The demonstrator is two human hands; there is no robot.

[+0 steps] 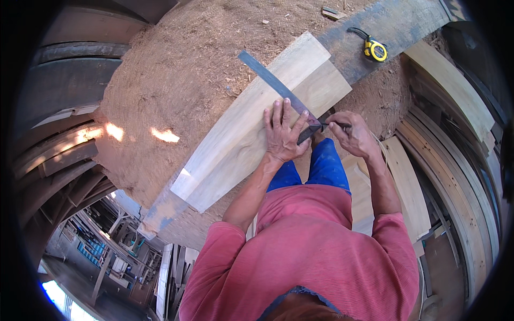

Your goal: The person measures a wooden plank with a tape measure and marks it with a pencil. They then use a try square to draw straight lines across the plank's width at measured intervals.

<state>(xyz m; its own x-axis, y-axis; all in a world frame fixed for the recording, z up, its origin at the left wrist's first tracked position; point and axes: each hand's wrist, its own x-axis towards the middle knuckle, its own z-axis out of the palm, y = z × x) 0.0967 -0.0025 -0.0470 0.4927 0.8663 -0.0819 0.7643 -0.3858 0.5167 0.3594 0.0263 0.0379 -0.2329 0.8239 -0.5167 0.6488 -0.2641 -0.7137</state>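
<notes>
A pale wooden board [235,131] lies slantwise in front of me on a long worn plank. Across it rests a try square [271,80], its metal blade reaching past the board's far edge and its stock against the near edge. My left hand [284,132] lies spread on the board, with fingertips by the blade and the thumb side at the stock. At the board's near edge, my right hand [353,134] is closed around a thin dark marking tool [336,124], its tip beside the square's corner. The tool's exact kind is hard to make out.
A yellow tape measure [376,50] with a black strap lies on the worn plank [393,27] at the far right. Sawdust [182,80] covers the ground beyond. Stacked boards [444,176] line the right side, and dark timber [59,134] stands along the left.
</notes>
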